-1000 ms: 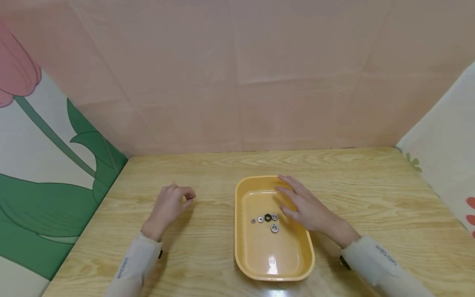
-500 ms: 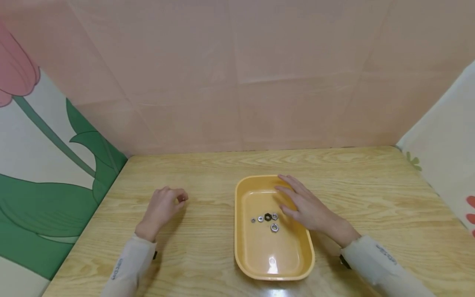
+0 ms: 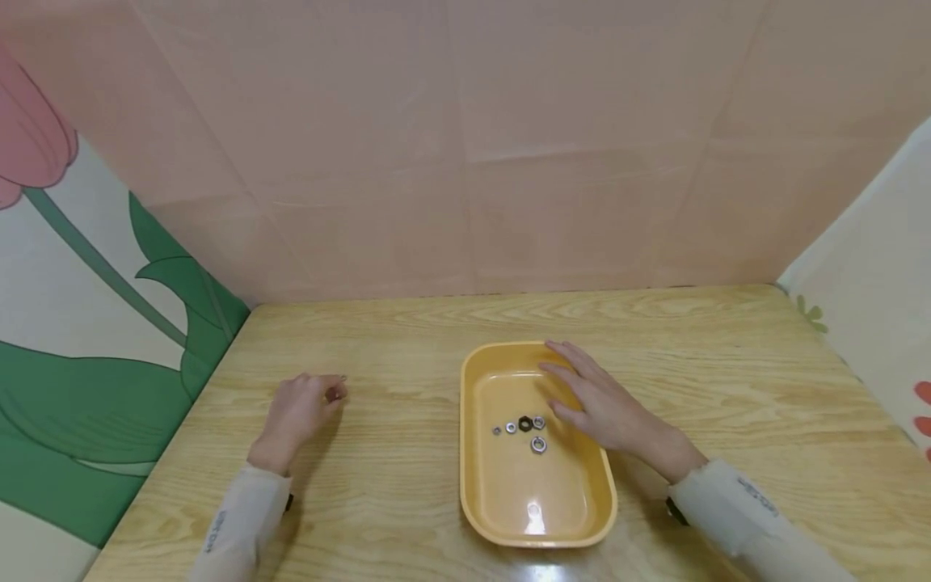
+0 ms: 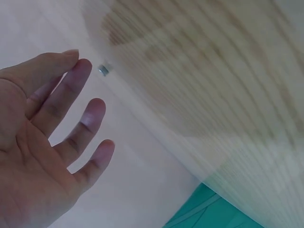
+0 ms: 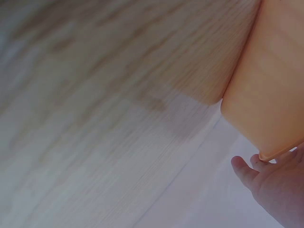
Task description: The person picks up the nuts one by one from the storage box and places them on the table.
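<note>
My left hand [image 3: 298,416] is over the table on the left. In the left wrist view its thumb and index fingertips are close together, the other fingers loosely extended. A small silver nut [image 4: 103,70] lies just beyond those fingertips, apart from them. The yellow tray [image 3: 534,493] stands right of centre. Inside it are a black nut [image 3: 525,423], a larger silver nut [image 3: 538,444] and several smaller silver ones. My right hand [image 3: 607,408] rests at the tray's right rim, its spread fingers reaching over the inside; the right wrist view shows fingers beside the rim.
A wood-grain table [image 3: 407,485] extends around the tray. Behind it rises a pinkish cloth wall [image 3: 465,162]. Cloth with printed flowers [image 3: 87,388] borders the left side, and a pale cloth [image 3: 873,283] the right.
The left hand has moved left and toward the person. The small nut now shows apart from its fingertips, let go on the table. Right hand and tray have stayed put.
</note>
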Demonstrator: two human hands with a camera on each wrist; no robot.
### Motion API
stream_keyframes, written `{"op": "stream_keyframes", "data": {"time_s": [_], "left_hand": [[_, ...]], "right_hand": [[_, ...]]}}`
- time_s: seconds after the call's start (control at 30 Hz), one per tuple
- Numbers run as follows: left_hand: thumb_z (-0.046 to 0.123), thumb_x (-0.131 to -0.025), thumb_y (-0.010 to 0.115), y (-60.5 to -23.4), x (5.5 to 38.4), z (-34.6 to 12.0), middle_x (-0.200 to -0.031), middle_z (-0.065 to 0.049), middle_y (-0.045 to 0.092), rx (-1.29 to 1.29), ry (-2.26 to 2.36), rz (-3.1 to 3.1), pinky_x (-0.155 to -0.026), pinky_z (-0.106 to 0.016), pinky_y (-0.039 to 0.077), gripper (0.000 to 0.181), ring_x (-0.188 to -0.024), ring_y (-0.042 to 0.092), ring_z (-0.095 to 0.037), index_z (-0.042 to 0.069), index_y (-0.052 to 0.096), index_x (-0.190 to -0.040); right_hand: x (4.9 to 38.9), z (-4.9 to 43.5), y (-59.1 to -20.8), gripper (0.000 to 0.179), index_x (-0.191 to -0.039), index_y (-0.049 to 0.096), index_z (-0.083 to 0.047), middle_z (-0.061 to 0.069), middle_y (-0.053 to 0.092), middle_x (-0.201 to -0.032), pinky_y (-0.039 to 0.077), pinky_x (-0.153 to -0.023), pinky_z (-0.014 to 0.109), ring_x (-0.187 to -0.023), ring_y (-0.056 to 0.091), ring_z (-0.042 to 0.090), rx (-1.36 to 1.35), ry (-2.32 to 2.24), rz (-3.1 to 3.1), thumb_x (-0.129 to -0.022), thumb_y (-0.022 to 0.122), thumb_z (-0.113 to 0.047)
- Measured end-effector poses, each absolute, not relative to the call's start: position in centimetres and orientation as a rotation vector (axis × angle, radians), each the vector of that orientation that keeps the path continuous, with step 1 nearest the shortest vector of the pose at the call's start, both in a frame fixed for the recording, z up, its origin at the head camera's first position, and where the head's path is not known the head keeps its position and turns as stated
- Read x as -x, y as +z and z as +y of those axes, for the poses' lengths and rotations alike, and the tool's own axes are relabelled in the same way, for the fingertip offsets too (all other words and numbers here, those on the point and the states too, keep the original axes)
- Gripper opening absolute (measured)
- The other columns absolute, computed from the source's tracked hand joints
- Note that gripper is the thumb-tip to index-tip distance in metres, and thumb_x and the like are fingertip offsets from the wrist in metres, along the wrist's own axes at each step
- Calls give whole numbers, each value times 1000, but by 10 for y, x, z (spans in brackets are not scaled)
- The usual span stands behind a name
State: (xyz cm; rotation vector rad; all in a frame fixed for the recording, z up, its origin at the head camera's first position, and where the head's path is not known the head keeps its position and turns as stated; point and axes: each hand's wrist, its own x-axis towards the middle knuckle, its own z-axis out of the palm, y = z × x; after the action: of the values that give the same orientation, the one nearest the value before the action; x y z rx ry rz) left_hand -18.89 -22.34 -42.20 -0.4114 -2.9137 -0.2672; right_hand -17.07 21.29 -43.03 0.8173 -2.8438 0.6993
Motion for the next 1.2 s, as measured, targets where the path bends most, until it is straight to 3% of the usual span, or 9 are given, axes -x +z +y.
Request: {"op": "stream_keyframes", "data": {"time_s": [0.17,0.5,1.2], "left_hand": [[8,-83,77,-422,187,-229,-77,0,73,371,-268,-2936,-65,-42,50,7,-70,65,-20,14,74,-81],[7,-87,72,-424,186,-235,-88,-6,76,280,-276,-3005,-74,-51,50,6,-80,69,-27,12,75,-88],[3,-86,70,-427,188,-237,-92,-8,77,296,-267,-2982,-74,-54,49,10,-84,70,-32,12,75,-87]], "right_hand": [[171,213,-430,52,-141,51,-2,16,26,-162,21,-119,61,-149,21,43,-816,698,-2848,-94,65,-21],[171,213,-430,52,-140,51,-1,17,27,-162,22,-118,61,-149,21,44,-822,694,-2846,-94,65,-20],[171,212,-431,52,-140,52,-2,17,28,-161,22,-118,61,-148,23,44,-820,683,-2837,-94,65,-20]]}}
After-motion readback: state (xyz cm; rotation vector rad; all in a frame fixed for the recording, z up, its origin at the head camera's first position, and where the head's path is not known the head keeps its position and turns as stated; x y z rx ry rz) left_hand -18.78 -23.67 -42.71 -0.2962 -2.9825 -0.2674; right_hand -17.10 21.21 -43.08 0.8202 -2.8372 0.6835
